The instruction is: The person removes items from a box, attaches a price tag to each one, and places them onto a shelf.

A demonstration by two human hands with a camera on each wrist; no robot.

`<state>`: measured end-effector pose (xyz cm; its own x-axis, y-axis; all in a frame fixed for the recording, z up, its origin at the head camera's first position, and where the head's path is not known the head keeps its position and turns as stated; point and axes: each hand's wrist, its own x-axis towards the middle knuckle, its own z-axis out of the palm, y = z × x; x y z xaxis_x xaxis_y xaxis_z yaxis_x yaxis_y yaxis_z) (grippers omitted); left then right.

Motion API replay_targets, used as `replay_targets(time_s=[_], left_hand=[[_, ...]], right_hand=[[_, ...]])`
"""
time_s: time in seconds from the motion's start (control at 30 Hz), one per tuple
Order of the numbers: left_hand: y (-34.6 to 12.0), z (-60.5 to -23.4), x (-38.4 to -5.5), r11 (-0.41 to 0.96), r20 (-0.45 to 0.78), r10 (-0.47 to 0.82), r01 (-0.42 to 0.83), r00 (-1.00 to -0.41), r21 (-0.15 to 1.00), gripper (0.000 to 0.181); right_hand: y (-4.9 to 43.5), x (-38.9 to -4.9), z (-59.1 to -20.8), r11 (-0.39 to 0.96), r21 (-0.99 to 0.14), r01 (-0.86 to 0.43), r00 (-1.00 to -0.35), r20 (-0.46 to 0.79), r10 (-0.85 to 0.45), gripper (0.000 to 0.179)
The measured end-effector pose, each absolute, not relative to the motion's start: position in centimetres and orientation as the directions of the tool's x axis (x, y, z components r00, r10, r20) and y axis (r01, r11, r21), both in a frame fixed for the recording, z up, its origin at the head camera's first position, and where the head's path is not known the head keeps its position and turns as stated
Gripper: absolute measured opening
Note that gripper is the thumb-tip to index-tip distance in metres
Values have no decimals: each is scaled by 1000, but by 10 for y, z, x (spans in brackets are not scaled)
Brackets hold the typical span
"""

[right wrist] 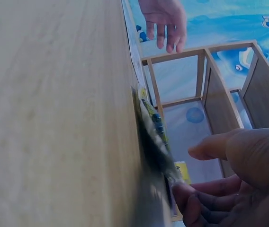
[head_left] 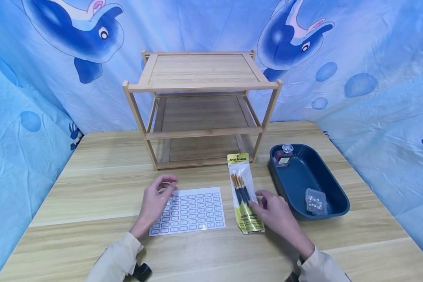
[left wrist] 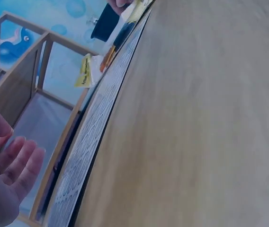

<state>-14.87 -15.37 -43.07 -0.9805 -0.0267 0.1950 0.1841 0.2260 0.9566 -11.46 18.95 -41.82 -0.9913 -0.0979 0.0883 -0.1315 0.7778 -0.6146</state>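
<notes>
A clear packet of artist brushes (head_left: pixel 244 196) with yellow ends lies on the table in the head view. My right hand (head_left: pixel 279 214) is at its right edge. In the right wrist view the fingertips (right wrist: pixel 182 190) touch the packet's edge, while the thumb (right wrist: pixel 208 147) stands apart from it. To the left lies a white sheet of small printed labels (head_left: pixel 197 209). Above its left edge hovers my left hand (head_left: pixel 155 201), fingers loosely bent, holding nothing. The left wrist view shows this hand (left wrist: pixel 6 175) with its fingers in the air.
Behind the sheet and packet stands a three-tier wooden shelf (head_left: pixel 204 133). A dark blue tub (head_left: pixel 329 180) sits at the right, with a perfume bottle (head_left: pixel 283 156) and a small clear box (head_left: pixel 316 201) in it. A blue dolphin-print curtain (head_left: pixel 204 23) hangs behind the wooden table (head_left: pixel 102 196).
</notes>
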Motion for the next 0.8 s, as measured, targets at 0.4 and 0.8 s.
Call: replay_targets(time_s=[0.4,0.8], left_hand=[[-175,-434,-151,461,246,-7,215,-969,861,15],[-189,-434,-155,729,192,149,239,-970,641,31]], right_hand=[[182,-116,-414,740,-618,-266,-963,204,-175,28],[152,-125,-418,621,-668,-410,-910,248,-334,19]])
